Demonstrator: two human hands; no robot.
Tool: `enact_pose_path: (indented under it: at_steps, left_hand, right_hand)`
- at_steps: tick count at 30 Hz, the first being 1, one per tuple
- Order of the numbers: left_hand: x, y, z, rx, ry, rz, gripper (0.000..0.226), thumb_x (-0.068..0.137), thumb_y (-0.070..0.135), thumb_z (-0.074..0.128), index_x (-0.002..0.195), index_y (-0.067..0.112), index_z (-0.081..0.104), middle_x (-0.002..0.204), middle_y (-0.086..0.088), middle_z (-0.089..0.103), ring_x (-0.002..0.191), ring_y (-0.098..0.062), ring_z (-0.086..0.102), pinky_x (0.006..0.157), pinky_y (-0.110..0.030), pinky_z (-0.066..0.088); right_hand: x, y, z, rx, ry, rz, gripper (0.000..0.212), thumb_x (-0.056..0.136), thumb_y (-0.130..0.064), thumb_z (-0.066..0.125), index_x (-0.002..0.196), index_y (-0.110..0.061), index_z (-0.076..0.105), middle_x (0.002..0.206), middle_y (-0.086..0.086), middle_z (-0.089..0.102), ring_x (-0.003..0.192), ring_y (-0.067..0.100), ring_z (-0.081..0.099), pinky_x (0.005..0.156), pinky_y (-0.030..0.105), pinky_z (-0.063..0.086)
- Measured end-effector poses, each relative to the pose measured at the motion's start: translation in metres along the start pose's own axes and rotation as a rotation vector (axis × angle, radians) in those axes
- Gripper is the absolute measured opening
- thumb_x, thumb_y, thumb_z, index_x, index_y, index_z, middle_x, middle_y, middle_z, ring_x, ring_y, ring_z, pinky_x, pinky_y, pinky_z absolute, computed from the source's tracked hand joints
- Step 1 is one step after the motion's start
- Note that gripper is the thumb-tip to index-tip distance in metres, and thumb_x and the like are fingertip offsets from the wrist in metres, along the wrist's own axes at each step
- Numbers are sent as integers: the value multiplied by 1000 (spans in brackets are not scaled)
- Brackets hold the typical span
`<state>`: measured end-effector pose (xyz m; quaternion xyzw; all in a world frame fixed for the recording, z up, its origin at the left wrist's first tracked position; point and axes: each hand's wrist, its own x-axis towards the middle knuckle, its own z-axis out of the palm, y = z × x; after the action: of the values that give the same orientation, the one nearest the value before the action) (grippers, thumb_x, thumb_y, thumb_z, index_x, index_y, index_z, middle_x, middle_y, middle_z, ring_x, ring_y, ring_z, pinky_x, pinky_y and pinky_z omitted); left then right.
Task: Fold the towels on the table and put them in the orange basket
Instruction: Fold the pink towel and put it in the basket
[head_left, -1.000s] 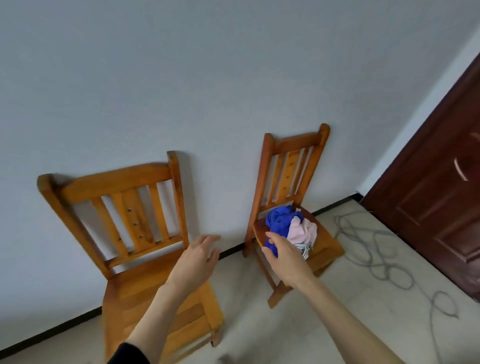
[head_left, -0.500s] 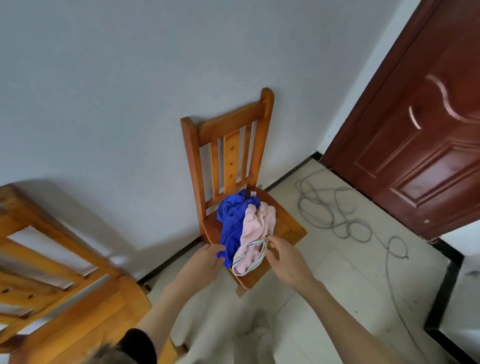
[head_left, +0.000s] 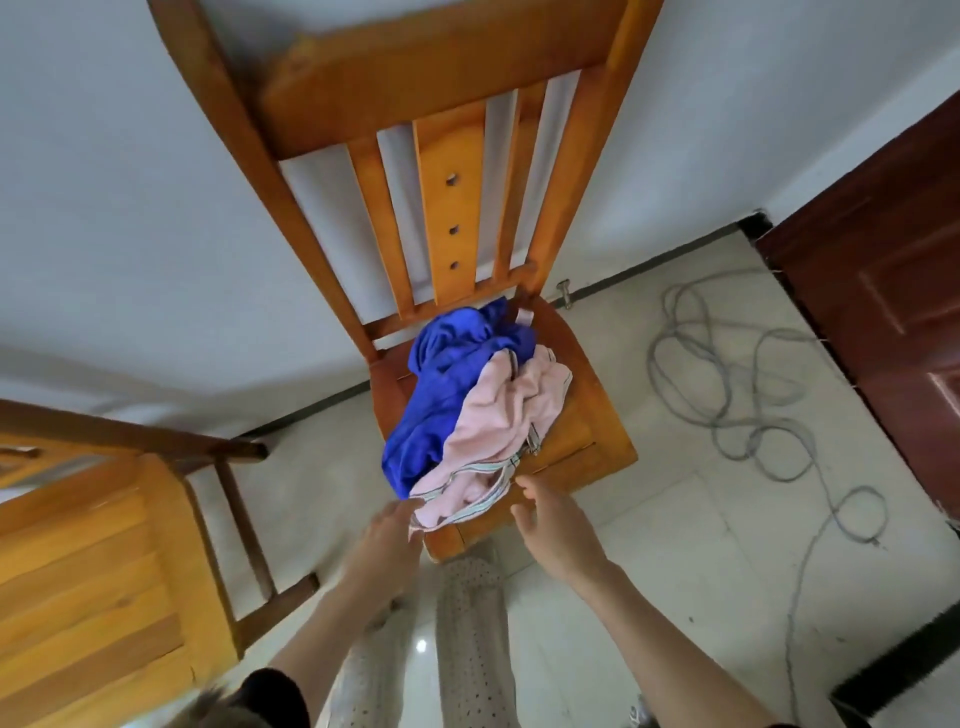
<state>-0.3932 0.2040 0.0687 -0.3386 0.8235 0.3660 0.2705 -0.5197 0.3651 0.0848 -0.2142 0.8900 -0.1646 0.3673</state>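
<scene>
A crumpled blue towel (head_left: 447, 384) and a pink towel with striped edging (head_left: 498, 436) lie heaped together on the seat of a wooden chair (head_left: 587, 431). My left hand (head_left: 387, 530) is at the pink towel's front hem, fingertips touching the cloth where it hangs over the seat's edge. My right hand (head_left: 550, 525) hovers just right of that hem with its fingers spread, holding nothing. No orange basket is in view.
A second wooden chair (head_left: 104, 561) stands close on the left. A grey cable (head_left: 737, 395) lies coiled on the tiled floor to the right, beside a dark red door (head_left: 893, 291). My legs in dotted trousers (head_left: 467, 623) are below the seat.
The view has closed in on the chair with the towels and tilted down. Both hands have stayed at the front of the towel pile, the left now touching the pink hem.
</scene>
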Motion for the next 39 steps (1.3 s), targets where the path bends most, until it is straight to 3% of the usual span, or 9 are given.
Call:
enact_pose_path:
  at_steps: [5, 9, 16, 20, 24, 26, 28, 31, 39]
  left_hand:
    - [52, -6, 22, 95, 30, -42, 59, 94, 17, 50, 146, 20, 23, 153, -3, 22, 138, -22, 25, 109, -36, 32]
    - [84, -8, 42, 155, 50, -111, 70, 91, 18, 56, 148, 17, 14, 148, -7, 32, 134, -26, 30, 107, -37, 29]
    - [92, -11, 49, -64, 190, -12, 31, 89, 16, 56, 120, 17, 57, 112, -4, 65, 98, -24, 60, 86, -32, 46]
    - [79, 0, 33, -362, 235, 10, 29, 89, 16, 59, 118, 20, 57, 95, 11, 60, 84, -8, 57, 64, -3, 37]
    - [76, 13, 15, -432, 246, 37, 22, 92, 18, 54, 114, 18, 51, 94, 6, 63, 80, -14, 57, 58, -9, 37]
    - [73, 18, 5, -430, 261, 45, 20, 93, 20, 53, 113, 17, 51, 91, 4, 63, 77, -16, 55, 55, -9, 35]
    - [66, 26, -8, -421, 276, 53, 18, 93, 22, 53, 110, 17, 53, 85, 2, 63, 71, -16, 54, 53, -13, 35]
    - [49, 43, -32, -410, 277, 108, 15, 92, 21, 55, 105, 15, 58, 67, 8, 56, 60, -3, 48, 54, -10, 37]
    - [-8, 99, -135, -115, 103, 351, 30, 91, 18, 56, 120, 17, 56, 114, -5, 63, 100, -21, 58, 78, -22, 39]
  right_hand:
    - [55, 22, 25, -82, 33, -82, 38, 96, -24, 48, 134, -21, 43, 130, -2, 55, 119, 14, 52, 98, 25, 43]
    - [82, 33, 48, -171, 44, -187, 44, 94, -19, 51, 136, -22, 42, 135, -1, 49, 123, 15, 46, 100, 26, 42]
    - [113, 35, 61, -504, 187, -267, 54, 71, -37, 77, 118, -17, 59, 114, 9, 62, 98, 27, 60, 73, 39, 48]
    - [127, 32, 54, -566, 242, -221, 28, 68, -15, 78, 93, -10, 66, 93, 9, 68, 86, 28, 63, 73, 40, 50]
    - [118, 26, 35, -388, 279, -247, 8, 76, -5, 71, 73, -7, 64, 70, 7, 65, 70, 27, 61, 67, 37, 47]
    - [107, 23, 20, -204, 267, -212, 3, 84, -6, 64, 81, -5, 64, 77, 8, 67, 75, 26, 63, 69, 34, 48]
    - [94, 18, 2, -33, 266, -138, 9, 89, -11, 60, 95, -5, 63, 89, 9, 70, 82, 22, 65, 64, 17, 46]
    - [73, 5, -34, 148, 319, -52, 16, 94, -15, 52, 105, -4, 58, 101, 11, 69, 88, 21, 66, 53, 4, 37]
    - [9, -51, -158, 94, 341, -105, 7, 99, -16, 37, 95, -19, 43, 90, 0, 51, 79, 17, 48, 65, 24, 32]
